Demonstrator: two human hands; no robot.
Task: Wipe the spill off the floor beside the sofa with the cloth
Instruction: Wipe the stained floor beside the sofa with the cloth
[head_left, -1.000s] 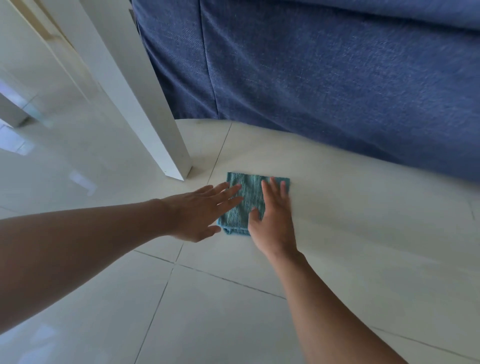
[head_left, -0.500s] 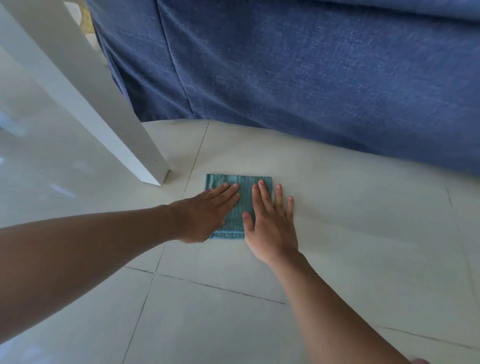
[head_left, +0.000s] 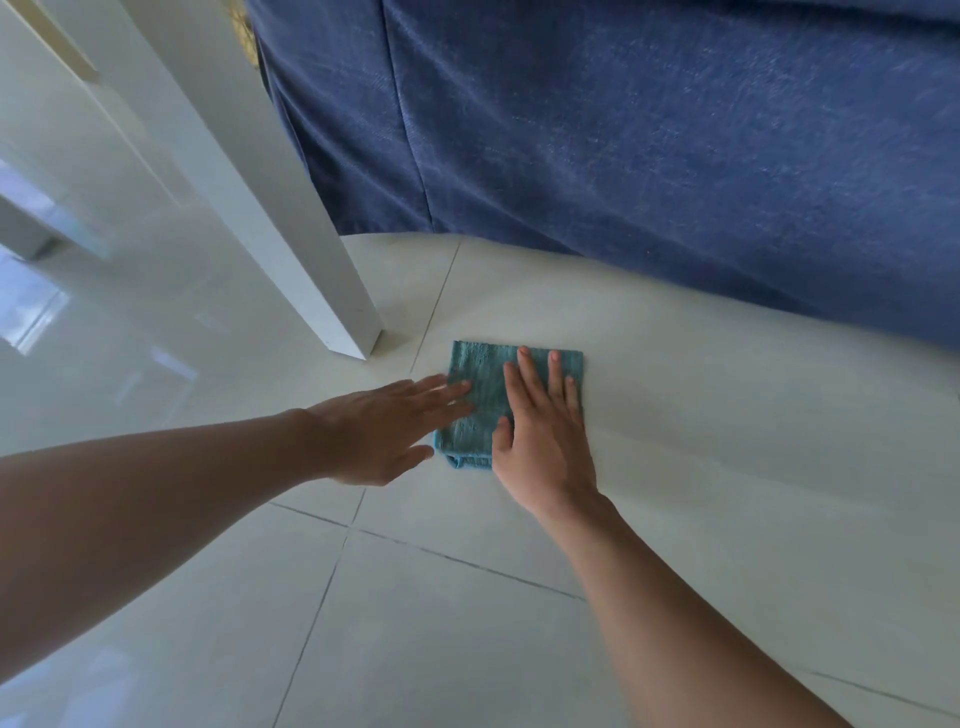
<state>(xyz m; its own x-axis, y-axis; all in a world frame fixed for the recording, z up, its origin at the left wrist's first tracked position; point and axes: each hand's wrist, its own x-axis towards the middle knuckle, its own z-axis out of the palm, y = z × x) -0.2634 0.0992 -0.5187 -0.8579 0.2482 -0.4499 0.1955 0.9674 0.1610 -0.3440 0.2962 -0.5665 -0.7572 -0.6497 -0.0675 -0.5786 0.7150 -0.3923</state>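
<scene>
Since half a second ago, our right hand has shifted further onto the folded teal terry cloth, while our left hand has slid back so that only its fingertips overlap the cloth's left edge. The cloth lies flat on the glossy pale tiled floor, just beside a grout line and near the foot of the white square furniture leg. The dark blue woven fabric sofa stands behind the cloth, near it but apart.

Our right hand lies palm down on the cloth, fingers extended and slightly spread, thumb out to the left; it presses on the cloth without gripping it. Our left hand is likewise flat and open, fingers straight and close together, closed on nothing. It appears slightly blurred, and we cannot tell whether its palm touches the floor. We cannot make out any spill on the visible tiles.
</scene>
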